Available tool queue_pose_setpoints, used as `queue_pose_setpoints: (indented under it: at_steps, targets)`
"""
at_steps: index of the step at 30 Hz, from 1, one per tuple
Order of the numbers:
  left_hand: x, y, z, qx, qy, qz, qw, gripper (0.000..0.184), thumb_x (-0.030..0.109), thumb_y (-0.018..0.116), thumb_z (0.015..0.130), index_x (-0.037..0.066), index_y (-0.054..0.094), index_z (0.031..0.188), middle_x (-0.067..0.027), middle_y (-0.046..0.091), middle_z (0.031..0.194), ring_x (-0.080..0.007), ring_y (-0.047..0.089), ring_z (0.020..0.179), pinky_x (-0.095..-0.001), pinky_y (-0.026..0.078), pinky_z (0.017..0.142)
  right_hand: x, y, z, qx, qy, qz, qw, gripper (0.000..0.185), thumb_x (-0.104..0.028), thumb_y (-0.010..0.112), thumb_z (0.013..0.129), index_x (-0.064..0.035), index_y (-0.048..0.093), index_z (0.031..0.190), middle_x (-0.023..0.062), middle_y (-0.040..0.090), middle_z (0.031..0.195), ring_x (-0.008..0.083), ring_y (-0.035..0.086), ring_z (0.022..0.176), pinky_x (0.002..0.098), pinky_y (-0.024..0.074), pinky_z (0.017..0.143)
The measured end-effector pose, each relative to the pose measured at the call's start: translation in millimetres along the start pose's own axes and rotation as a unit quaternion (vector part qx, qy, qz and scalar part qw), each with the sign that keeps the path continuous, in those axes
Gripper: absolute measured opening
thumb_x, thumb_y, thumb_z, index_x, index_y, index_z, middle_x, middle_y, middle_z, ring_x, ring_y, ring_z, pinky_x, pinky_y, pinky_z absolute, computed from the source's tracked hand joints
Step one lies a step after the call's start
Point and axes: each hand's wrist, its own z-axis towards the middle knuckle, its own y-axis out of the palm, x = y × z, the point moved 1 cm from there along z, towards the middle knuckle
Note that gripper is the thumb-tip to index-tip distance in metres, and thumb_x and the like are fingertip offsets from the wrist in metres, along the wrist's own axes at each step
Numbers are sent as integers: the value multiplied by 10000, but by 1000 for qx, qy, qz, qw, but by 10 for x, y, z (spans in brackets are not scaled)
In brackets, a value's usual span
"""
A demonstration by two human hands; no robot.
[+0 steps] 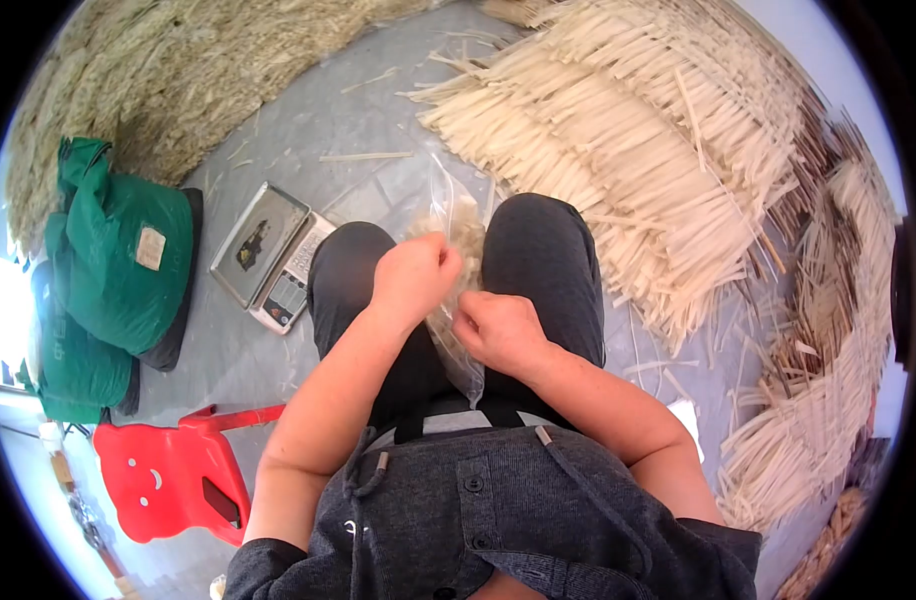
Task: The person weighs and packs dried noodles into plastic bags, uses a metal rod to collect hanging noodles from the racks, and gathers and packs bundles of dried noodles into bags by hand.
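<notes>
A clear plastic bag (465, 232) with pale, dry, fibrous material inside lies lengthwise between my knees. My left hand (415, 275) is closed, thumb and fingers pinched at the bag's edge. Lower and to the right, my right hand (502, 328) is also closed, with its fingertips pinching the bag near its middle. The fingertips partly hide the plastic they grip. The bag's lower end reaches toward my waist, and its upper end lies past my knees over the grey floor.
A digital scale (268, 258) with dark bits on its pan stands left of my knee. Beyond it are green sacks (118, 260). A red plastic chair (168, 475) holds a dark phone (220, 502). Pale dried strips (618, 130) are piled right; a brownish heap (188, 75) lies at the back left.
</notes>
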Motion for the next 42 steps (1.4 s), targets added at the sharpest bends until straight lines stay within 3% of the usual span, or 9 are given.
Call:
queue_pose_setpoints:
  at_steps: [4, 10, 13, 17, 22, 26, 31, 42]
  targets:
    - [12, -53, -3, -2, 20, -22, 1000, 249, 265, 571, 843, 34, 635, 778, -188, 653, 741, -382, 637, 726, -480, 498, 657, -19, -19, 8, -5, 3, 4, 1000, 183, -208, 577, 838, -42, 570, 761, 147, 621, 690, 358, 639, 653, 472, 511, 599]
    - [109, -156, 42, -13, -52, -11, 998, 273, 292, 604, 848, 25, 616, 794, -166, 637, 691, -356, 637, 689, -436, 491, 629, -9, -9, 0, 6, -2, 13, 1000, 190, -211, 578, 838, -41, 570, 753, 150, 620, 691, 360, 639, 658, 472, 511, 599]
    - [-20, -95, 136, 14, 9, -25, 1000, 273, 298, 616, 839, 28, 621, 801, -154, 645, 695, -353, 642, 695, -424, 499, 638, 4, 12, 5, 2, -3, 3, 1000, 191, -211, 579, 838, -40, 569, 753, 153, 621, 692, 360, 638, 659, 470, 510, 600]
    - [-33, -62, 152, 16, 10, -35, 999, 279, 307, 626, 833, 30, 625, 802, -149, 647, 698, -349, 648, 703, -417, 502, 640, 8, 5, 1, 6, -7, 14, 1000, 190, -210, 580, 837, -40, 567, 750, 155, 623, 693, 363, 637, 652, 473, 509, 593]
    - [70, -155, 134, -9, -65, -18, 998, 284, 308, 642, 816, 24, 627, 804, -152, 647, 694, -340, 643, 683, -413, 498, 636, -1, -11, -5, 8, -9, 16, 1000, 184, -203, 585, 833, -43, 561, 746, 150, 623, 690, 363, 635, 642, 474, 509, 582]
    - [-80, -106, 257, 17, -43, -4, 999, 282, 304, 643, 812, 23, 630, 810, -149, 653, 703, -334, 640, 677, -415, 494, 634, 2, 9, 13, 7, -12, 12, 1000, 176, -198, 587, 832, -47, 561, 745, 149, 625, 691, 360, 635, 640, 470, 510, 581]
    - [-162, -38, 316, 3, -31, -113, 993, 267, 288, 633, 812, 22, 625, 814, -119, 636, 674, -284, 610, 618, -383, 485, 613, 15, 2, 10, 20, -14, 28, 999, 171, -199, 590, 830, -52, 568, 745, 147, 619, 686, 361, 634, 639, 468, 510, 583]
    - [-195, -83, 463, 1, -62, -39, 997, 299, 319, 636, 802, 20, 622, 821, -139, 649, 725, -288, 621, 665, -387, 483, 636, 1, 20, 9, 13, -13, 21, 1000, 170, -194, 605, 823, -49, 572, 740, 144, 615, 685, 356, 634, 632, 462, 513, 584]
